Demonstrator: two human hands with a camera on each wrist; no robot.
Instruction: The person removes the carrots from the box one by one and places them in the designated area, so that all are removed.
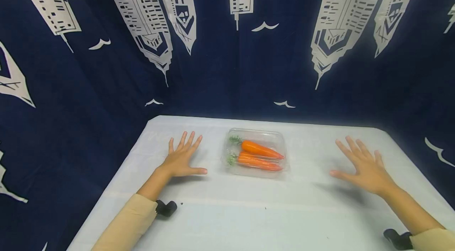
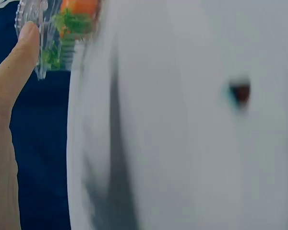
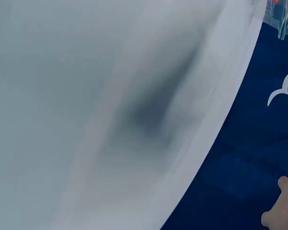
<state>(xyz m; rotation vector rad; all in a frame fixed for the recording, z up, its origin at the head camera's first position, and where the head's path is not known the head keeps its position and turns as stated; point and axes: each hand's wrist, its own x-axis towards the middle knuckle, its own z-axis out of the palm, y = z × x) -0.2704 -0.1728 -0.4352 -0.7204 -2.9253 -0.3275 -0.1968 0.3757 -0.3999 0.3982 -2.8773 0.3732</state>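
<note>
A clear plastic box (image 1: 232,170) lies on the white table between the two hands, with two orange carrots (image 1: 261,150) with green tops in it. To its left is my left hand (image 1: 180,162), fingers spread and holding nothing, its thumb pointing toward the box. My right hand (image 1: 367,172) is farther off on the right, fingers also spread, with a shadow under it on the table. In the left wrist view the thumb (image 2: 26,52) overlaps the box's edge (image 2: 41,62). Only a corner of the box (image 3: 285,21) shows in the right wrist view.
The white table (image 1: 227,219) has rounded far corners. Behind it hangs a dark blue cloth (image 1: 220,73) printed with pale buildings and birds. A small dark speck (image 1: 181,203) lies near the left sleeve. Black wrist mounts (image 1: 166,208) show at both sleeves.
</note>
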